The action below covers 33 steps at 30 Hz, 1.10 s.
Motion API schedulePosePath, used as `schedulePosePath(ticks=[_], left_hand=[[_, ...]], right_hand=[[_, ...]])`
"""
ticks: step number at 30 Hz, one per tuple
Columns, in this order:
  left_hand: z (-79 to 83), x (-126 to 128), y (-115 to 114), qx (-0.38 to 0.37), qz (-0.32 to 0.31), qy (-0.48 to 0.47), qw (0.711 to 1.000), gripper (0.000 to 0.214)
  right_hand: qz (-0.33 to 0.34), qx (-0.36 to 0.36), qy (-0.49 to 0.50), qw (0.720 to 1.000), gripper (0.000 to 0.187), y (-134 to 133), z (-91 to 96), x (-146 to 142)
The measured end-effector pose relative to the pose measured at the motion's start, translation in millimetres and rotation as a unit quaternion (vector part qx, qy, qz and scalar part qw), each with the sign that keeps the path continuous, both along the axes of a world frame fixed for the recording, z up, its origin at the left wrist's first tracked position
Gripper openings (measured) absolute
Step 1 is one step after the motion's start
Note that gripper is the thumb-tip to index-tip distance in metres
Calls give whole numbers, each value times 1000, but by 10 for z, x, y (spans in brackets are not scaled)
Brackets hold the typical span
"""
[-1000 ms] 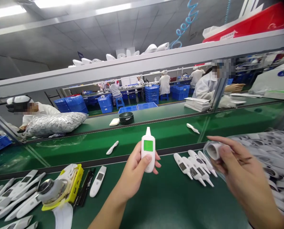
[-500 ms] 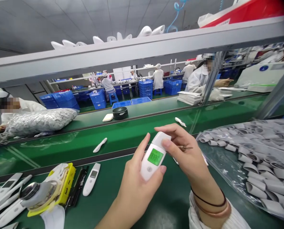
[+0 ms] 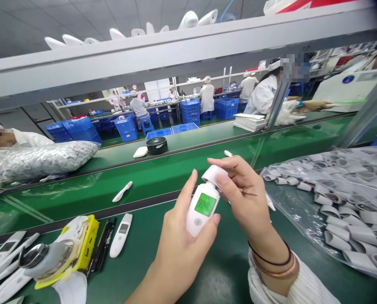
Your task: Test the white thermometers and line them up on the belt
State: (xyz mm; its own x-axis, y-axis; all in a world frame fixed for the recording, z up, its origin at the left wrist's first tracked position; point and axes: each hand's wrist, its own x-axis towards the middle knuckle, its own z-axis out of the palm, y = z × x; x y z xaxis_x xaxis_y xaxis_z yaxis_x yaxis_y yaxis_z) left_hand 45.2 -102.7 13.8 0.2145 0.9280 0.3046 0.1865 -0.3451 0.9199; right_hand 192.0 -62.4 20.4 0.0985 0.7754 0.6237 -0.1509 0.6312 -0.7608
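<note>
My left hand (image 3: 182,245) is closed around a white thermometer (image 3: 203,211), its screen lit green and facing me above a round grey button. Between the thumb and fingers of my right hand (image 3: 243,190) is a white cap (image 3: 214,174). The cap sits tilted just off the thermometer's top end, where a narrower neck shows between the two. A thin dark pointed tool (image 3: 249,194) sticks out from my right fingers; the rest of it is hidden. A second white thermometer (image 3: 121,235), its screen dark, lies on the green bench left of my hands.
At right lies a clear plastic bag (image 3: 302,223) of grey-white caps. A yellow tray (image 3: 89,242) with a metal-topped bottle (image 3: 46,261), black pens (image 3: 101,249) and more thermometers (image 3: 5,257) are at left. A green conveyor (image 3: 163,179) crosses behind, beneath a metal shelf (image 3: 128,55). Co-workers sit beyond.
My right hand has drawn the cap up from the thermometer's body, so a gap and the neck now show. My left hand keeps its hold. The camera view has shifted slightly.
</note>
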Motion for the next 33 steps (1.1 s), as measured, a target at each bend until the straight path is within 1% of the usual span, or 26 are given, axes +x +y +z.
schedulePosePath(ticks=[4, 5, 10, 12, 14, 15, 18, 19, 20, 22, 24, 25, 30, 32, 33], left_hand=[[23, -9, 24, -7, -14, 13, 1000, 67], [31, -14, 24, -10, -15, 15, 1000, 68], [71, -28, -28, -18, 5, 32, 999, 66], [88, -19, -42, -26, -2, 34, 999, 66], [107, -1, -37, -35, -9, 36, 999, 65], [116, 10, -28, -36, -8, 41, 998, 60], [130, 38, 6, -31, 26, 77, 996, 20], [127, 43, 15, -26, 39, 91, 995, 17], [122, 45, 21, -22, 48, 105, 993, 22], [104, 44, 31, -13, 44, 128, 991, 26], [84, 43, 43, -11, 22, 147, 989, 24], [76, 44, 50, -13, 21, 155, 988, 23], [60, 64, 91, 1, 80, 194, 978, 25], [62, 58, 101, 8, 82, 190, 978, 25], [64, 50, 105, 14, 86, 181, 980, 25]], right_hand=[[-63, 23, 27, 997, 21, -10, -46, -77], [-69, 24, 30, 997, 21, -10, -54, -88], [-30, 40, -45, 998, 15, -11, -27, -58], [-34, 50, -63, 996, 13, -18, -8, -45], [-54, 55, -69, 995, 13, -28, 1, -45], [-68, 53, -70, 994, 14, -32, 3, -47], [-103, 43, -77, 991, 17, -34, 4, -33], [-109, 40, -82, 990, 17, -30, 4, -21], [-112, 40, -87, 989, 17, -24, 4, -5], [-111, 40, -94, 989, 19, -9, -1, 24], [-106, 39, -99, 989, 21, 7, -10, 40], [-102, 41, -100, 989, 21, 14, -14, 41], [-70, 32, -92, 993, 19, 43, -21, 27], [-46, 18, -96, 994, 27, 50, -21, 53], [-29, 12, -103, 994, 37, 52, -20, 76]])
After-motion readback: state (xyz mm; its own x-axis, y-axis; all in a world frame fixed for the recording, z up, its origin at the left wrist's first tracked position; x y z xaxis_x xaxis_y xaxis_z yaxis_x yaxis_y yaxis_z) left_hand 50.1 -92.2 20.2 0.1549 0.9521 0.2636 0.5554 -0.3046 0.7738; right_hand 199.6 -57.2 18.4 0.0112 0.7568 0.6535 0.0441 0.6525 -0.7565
